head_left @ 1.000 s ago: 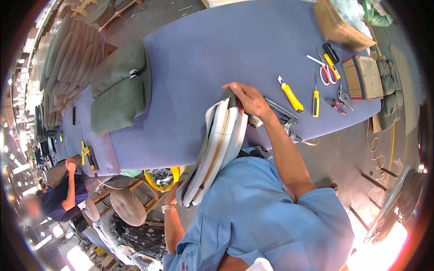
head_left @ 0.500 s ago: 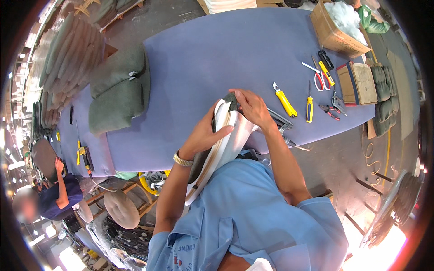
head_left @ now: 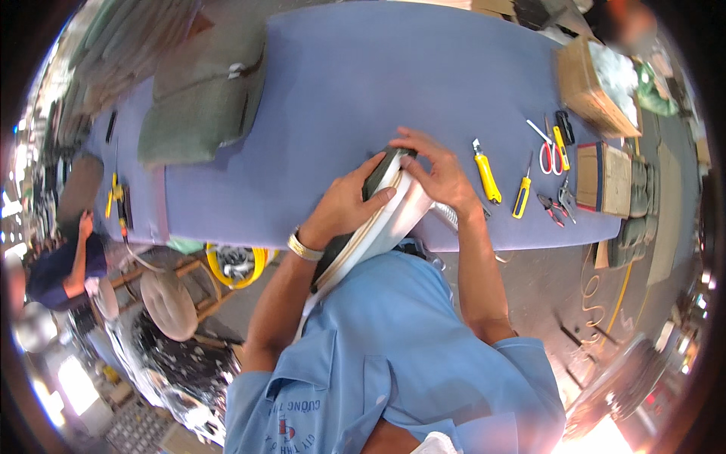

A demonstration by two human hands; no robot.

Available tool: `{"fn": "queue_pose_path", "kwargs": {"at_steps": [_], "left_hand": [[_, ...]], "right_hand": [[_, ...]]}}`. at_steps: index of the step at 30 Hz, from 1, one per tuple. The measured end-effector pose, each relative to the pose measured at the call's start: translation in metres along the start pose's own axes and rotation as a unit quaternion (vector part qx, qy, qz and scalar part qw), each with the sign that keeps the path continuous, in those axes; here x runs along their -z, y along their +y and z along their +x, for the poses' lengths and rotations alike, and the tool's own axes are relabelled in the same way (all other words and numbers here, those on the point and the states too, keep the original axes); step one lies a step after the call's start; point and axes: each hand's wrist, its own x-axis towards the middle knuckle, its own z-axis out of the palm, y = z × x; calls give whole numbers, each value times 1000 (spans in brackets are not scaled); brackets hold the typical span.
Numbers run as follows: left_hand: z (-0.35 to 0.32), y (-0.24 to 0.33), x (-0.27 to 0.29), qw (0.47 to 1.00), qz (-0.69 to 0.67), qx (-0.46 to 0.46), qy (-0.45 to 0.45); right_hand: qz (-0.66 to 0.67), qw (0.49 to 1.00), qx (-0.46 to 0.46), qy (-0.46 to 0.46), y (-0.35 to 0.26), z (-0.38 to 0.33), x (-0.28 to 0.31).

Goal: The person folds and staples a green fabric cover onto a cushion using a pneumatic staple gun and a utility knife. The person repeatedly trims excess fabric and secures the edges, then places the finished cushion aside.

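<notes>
A padded piece [head_left: 370,227] with dark green fabric on one side, a white edge and a narrow beige strip along it stands tilted against the front of my blue shirt. My left hand [head_left: 344,204] is closed round its left side, thumb lying across the white edge. At its upper end my right hand [head_left: 439,178] holds the corner, thumb pressed on the white edge and fingers bent over the top. Pale material hangs below the right palm. A grey ridged thing [head_left: 446,215], partly hidden by my right wrist, lies at the table's front edge.
On the blue-covered table [head_left: 340,76] lie a yellow cutter [head_left: 488,172], a screwdriver [head_left: 522,198], red-handled scissors [head_left: 550,155] and pliers [head_left: 551,210]. Beyond stands a carton of white stuffing [head_left: 597,91]. Green cushions [head_left: 185,129] lie left; another person [head_left: 64,265] works at far left.
The view has turned, shifting the table's things. My right hand's fingers have lifted and spread over the padded piece's top corner. A person now shows at the upper right.
</notes>
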Motion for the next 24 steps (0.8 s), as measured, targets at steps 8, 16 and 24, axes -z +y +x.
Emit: {"fn": "queue_pose_path", "kwargs": {"at_steps": [8,16,24], "left_hand": [[-65,-27,66,934,-299,179,-79],[-77,-38,64,999,19,34,0],[-31,-11,47,996,68,60,-23]], "right_hand": [[60,996,-41,51,17,22,-26],[-9,998,-44,54,-2,45,-44],[47,993,-77,73,5,28,-40]]}}
